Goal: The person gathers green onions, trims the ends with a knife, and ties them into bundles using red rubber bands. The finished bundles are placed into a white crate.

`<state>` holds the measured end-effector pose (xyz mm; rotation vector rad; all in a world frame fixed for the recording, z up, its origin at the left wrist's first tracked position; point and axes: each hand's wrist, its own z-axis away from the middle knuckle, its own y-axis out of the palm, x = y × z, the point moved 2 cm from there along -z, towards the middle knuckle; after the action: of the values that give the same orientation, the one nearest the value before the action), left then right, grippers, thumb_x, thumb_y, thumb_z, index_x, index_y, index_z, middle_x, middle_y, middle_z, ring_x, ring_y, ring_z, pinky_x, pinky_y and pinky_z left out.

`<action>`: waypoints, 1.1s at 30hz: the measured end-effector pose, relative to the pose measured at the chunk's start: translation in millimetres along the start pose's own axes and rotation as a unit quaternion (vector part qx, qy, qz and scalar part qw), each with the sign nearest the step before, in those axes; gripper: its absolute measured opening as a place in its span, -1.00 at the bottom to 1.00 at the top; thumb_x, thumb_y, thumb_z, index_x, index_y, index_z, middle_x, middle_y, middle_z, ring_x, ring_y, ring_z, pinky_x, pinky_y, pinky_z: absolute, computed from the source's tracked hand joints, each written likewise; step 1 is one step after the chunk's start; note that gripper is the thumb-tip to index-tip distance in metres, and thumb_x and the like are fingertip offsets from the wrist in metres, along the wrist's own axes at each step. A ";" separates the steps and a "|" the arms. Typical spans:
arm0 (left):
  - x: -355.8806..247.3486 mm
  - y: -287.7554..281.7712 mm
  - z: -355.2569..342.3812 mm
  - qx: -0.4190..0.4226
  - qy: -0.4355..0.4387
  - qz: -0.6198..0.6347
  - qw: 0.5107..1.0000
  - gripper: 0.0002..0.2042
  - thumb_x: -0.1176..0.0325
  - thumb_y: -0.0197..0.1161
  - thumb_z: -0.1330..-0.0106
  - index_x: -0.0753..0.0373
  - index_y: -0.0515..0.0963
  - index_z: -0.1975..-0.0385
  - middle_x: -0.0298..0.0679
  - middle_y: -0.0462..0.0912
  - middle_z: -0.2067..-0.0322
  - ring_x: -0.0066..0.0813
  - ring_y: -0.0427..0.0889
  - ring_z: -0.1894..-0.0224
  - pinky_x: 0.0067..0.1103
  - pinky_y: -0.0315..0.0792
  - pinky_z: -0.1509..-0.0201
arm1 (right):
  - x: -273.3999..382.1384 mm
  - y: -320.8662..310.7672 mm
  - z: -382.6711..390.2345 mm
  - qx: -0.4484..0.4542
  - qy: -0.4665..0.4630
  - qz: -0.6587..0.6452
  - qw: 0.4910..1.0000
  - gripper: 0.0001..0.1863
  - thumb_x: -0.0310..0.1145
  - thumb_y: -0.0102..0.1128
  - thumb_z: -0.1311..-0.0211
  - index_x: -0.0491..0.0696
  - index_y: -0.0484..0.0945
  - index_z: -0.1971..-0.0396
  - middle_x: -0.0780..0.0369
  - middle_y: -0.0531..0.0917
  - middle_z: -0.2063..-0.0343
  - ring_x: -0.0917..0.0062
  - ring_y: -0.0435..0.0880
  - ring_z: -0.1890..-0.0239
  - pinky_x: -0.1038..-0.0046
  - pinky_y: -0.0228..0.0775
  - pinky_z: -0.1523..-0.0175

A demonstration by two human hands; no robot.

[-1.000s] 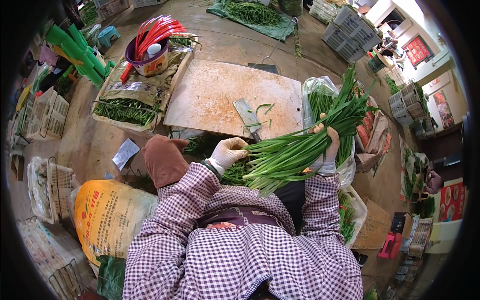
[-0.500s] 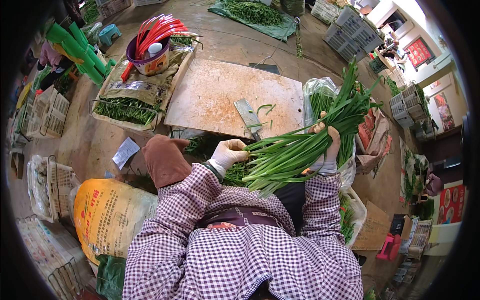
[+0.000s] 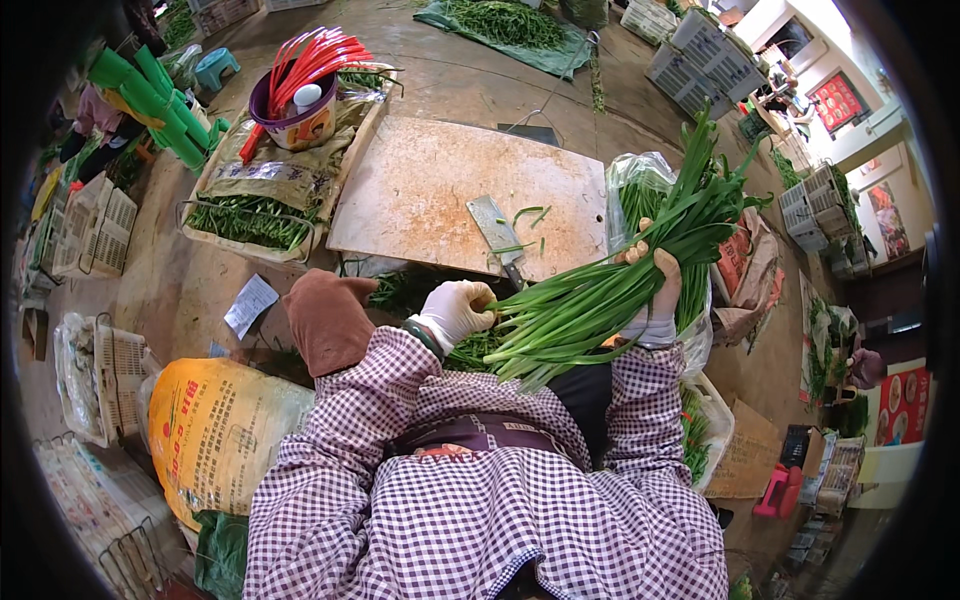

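My right hand (image 3: 664, 288) is closed around a large bunch of garlic chives (image 3: 600, 305), holding it slanted over my lap. The dark leaf tips point up and away to the right, and the pale stem ends face left. My left hand (image 3: 455, 312), in a white glove, is beside those stem ends with its fingers curled in. Whether a scrap or stem is in that pinch is hidden. Beyond the hands, a cleaver (image 3: 492, 226) lies on a stained board (image 3: 420, 190) with a few cut green pieces. More loose greens (image 3: 470, 352) lie below my left hand.
Left of the board, a crate of greens (image 3: 250, 222) bears a purple-rimmed bucket (image 3: 300, 128) with red ties. A yellow sack (image 3: 220, 430) lies by my left arm. Plastic-wrapped greens (image 3: 640, 200) and a reddish sack (image 3: 745, 265) stand at the right. Stacked crates (image 3: 705, 65) stand farther back.
My left hand has pulled slightly away from the stem ends, and its fingers have curled in more. The bunch stays in my right hand, nearly in the same place.
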<state>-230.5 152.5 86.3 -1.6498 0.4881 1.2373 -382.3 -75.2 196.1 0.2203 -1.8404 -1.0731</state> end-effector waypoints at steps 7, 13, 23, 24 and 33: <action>15.5 -5.9 8.0 0.041 -0.074 -0.260 0.962 -0.85 0.27 0.26 0.00 0.13 0.63 0.44 -0.16 0.65 0.46 -0.19 0.65 0.36 -0.40 0.50 0.30 | 15.3 -0.5 -3.1 0.021 -0.013 0.001 1.000 -0.48 -0.47 0.08 -0.09 -0.26 0.27 -0.09 0.19 0.61 0.38 0.48 0.63 0.31 0.39 0.48 0.01; 28.6 -21.1 14.9 0.247 -0.138 -0.423 0.861 -0.73 0.13 0.28 -0.11 0.10 0.66 0.26 -0.21 0.69 0.30 -0.21 0.62 0.10 -0.39 0.47 0.09 | 17.7 7.8 -2.1 0.023 -0.016 0.025 0.999 -0.51 -0.45 0.09 -0.12 -0.26 0.28 -0.08 0.19 0.60 0.38 0.48 0.60 0.31 0.38 0.49 0.04; -31.5 -9.9 -9.0 0.102 0.000 0.099 0.990 -0.66 0.64 0.27 -0.10 0.32 0.55 0.07 -0.16 0.68 0.22 -0.50 0.63 0.18 -0.56 0.50 0.04 | 4.4 28.6 -4.1 0.057 0.047 0.084 0.994 -0.46 -0.44 0.14 -0.13 -0.23 0.22 -0.12 0.25 0.54 0.40 0.49 0.57 0.24 0.34 0.44 -0.03; -29.1 -9.2 -8.1 0.076 -0.012 0.135 0.988 -0.69 0.65 0.25 -0.12 0.34 0.57 0.10 -0.16 0.68 0.21 -0.49 0.63 0.17 -0.57 0.51 0.03 | 6.3 28.5 -3.8 0.059 0.031 0.083 0.994 -0.46 -0.44 0.14 -0.13 -0.23 0.22 -0.12 0.24 0.53 0.39 0.48 0.56 0.24 0.34 0.43 -0.04; 25.8 -12.5 -9.3 -0.069 -0.059 0.183 0.979 -0.81 0.63 0.21 -0.18 0.38 0.54 0.20 -0.23 0.65 0.29 -0.51 0.61 0.21 -0.62 0.48 0.05 | 20.8 18.4 -0.4 0.109 -0.035 0.006 0.993 -0.51 -0.46 0.12 -0.14 -0.16 0.28 -0.09 0.22 0.53 0.27 0.46 0.55 0.16 0.35 0.39 -0.09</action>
<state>-206.0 155.8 69.1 -1.6356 0.6644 1.6618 -387.7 -76.1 223.3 0.3030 -2.0206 -0.8802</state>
